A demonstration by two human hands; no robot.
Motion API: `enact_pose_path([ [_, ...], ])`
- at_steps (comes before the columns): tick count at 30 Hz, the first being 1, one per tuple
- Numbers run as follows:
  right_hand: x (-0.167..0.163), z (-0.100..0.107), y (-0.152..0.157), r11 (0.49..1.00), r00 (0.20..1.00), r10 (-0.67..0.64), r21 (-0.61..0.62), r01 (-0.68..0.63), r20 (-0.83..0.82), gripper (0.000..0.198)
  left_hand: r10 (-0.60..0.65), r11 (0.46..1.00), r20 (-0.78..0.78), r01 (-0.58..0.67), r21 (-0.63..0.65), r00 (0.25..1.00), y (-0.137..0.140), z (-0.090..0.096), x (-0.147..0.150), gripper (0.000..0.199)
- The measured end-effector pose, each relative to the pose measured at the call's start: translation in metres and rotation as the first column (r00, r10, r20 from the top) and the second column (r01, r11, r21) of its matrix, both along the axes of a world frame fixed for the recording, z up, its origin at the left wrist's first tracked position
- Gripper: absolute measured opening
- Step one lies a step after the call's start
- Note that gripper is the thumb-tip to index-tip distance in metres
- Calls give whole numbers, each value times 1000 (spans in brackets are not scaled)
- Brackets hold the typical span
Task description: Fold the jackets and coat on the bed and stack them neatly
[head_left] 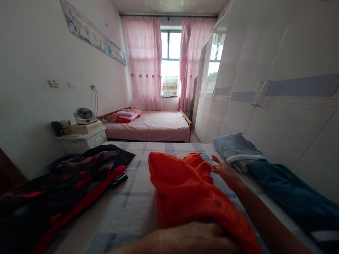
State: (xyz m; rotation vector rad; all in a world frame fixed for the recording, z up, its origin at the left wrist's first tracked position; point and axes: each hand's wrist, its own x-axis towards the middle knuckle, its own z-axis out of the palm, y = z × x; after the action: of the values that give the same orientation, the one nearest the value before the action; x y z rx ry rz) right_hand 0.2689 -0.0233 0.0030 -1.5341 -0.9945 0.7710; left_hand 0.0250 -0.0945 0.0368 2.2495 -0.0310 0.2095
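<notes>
A bright orange garment [182, 190] lies bunched in the middle of the bed, its far end folded over. My left hand [196, 236] rests against the near part of this garment at the bottom of the view, back of the hand up; its fingers are hidden, so its grip is unclear. My right hand [225, 171] reaches forward along the garment's right side. Its fingers are apart, close to the crumpled far edge of the orange cloth, and nothing shows in them.
Dark clothes with red patches [87, 176] lie on the left of the striped bedsheet [132, 190]. Folded grey-blue cloth [235, 144] and dark teal clothing [280, 183] lie on the right, beside a white wardrobe [251, 116]. A small fan [85, 115] stands on a bedside cabinet [96, 138]. Beyond is a pink bed [159, 123].
</notes>
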Motion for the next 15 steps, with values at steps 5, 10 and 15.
enact_pose_path([
  [5, 26, -25, -91, 987, 979, 105, -137, -82, 174, 54, 302, 949, 65, -307, 74, 951, 34, 0, -29, 29],
  [10, 7, -49, -165, 967, 978, 171, -211, -143, 121, 64, 868, 429, 230, -898, 99, 440, 101, -40, -72, 36],
  [15, -28, -49, -162, 981, 934, 144, -169, -92, 327, 52, 807, 590, -8, -807, -19, 591, 115, -81, -54, 46],
])
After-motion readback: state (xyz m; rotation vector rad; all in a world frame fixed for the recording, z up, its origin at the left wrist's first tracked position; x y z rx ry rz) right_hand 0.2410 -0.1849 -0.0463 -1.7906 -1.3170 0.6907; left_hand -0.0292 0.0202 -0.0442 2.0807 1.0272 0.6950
